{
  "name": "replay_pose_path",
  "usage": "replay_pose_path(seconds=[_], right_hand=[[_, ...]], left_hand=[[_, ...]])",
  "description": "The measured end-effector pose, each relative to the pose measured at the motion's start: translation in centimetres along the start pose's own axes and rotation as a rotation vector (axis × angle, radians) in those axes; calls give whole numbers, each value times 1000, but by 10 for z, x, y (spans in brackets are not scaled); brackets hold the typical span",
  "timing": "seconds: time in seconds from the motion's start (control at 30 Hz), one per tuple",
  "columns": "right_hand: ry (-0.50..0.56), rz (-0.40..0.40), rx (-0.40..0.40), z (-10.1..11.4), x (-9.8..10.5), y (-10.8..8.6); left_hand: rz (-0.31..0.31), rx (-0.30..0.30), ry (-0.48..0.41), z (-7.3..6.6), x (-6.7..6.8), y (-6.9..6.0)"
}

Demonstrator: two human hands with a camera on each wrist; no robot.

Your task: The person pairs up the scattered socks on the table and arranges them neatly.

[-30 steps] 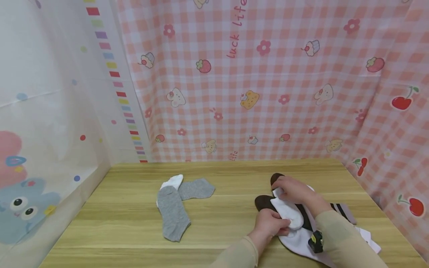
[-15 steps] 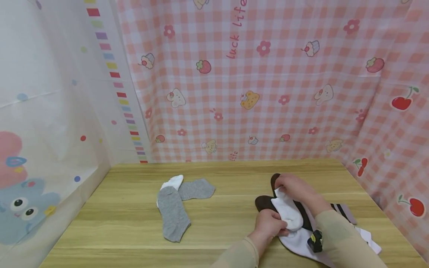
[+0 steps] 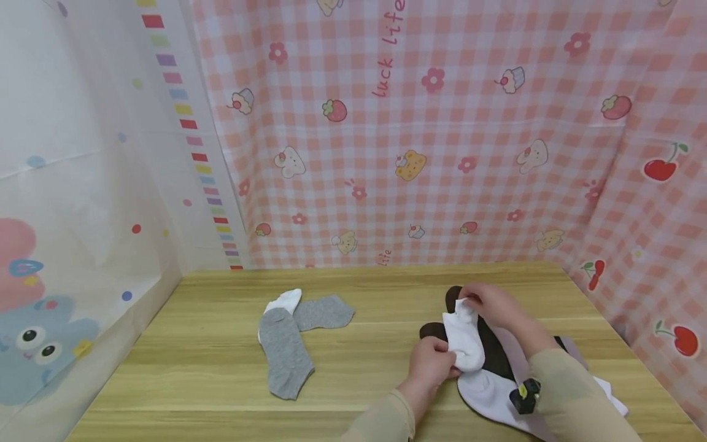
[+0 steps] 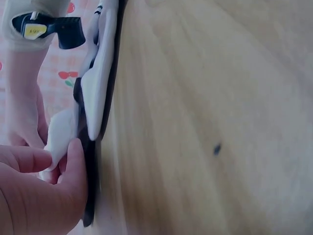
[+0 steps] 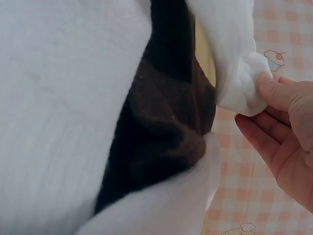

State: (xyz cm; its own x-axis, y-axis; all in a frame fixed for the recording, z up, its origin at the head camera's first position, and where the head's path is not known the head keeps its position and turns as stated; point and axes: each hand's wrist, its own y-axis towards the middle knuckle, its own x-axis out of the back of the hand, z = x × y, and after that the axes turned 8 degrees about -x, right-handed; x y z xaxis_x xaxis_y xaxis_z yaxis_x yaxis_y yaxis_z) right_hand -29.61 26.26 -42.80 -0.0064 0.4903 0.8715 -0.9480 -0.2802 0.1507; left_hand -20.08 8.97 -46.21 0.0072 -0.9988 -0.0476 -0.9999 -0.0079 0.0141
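Observation:
A short white ankle sock is held up between both hands over a layered pile of other socks. My left hand pinches its lower left edge between thumb and fingers, as the left wrist view also shows on the white sock. At the upper end, my right hand pinches the cuff; in the right wrist view its thumb presses on the bunched white sock. Beneath lie pale lilac-white socks with dark brown parts, partly hidden by the right forearm.
Left of the hands, two grey ankle socks lie on the wooden table, over a white sock. More white fabric sticks out beyond the right forearm. Patterned curtains enclose the back and sides.
The white sock has been lifted and shifted a little left, and its cuff now shows more. Both hands moved slightly, the left one up and leftward. The grey socks stay put.

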Motion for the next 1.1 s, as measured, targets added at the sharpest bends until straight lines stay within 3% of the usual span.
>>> replay_pose_path(seconds=[0.33,0.5,0.87,1.1], right_hand=[[54,-99,-58,-1,7,-1],[75,-116,-72,2,10,-1],[146,-164,-113,9,6,-1],[191,-192,-106,16,0,0]], left_hand=[[-35,-84,-31,-4,22,15],[-39,-108,0,-7,35,24],[-128,-176,169,-19,61,48],[-147,-178,245,-22,76,57]])
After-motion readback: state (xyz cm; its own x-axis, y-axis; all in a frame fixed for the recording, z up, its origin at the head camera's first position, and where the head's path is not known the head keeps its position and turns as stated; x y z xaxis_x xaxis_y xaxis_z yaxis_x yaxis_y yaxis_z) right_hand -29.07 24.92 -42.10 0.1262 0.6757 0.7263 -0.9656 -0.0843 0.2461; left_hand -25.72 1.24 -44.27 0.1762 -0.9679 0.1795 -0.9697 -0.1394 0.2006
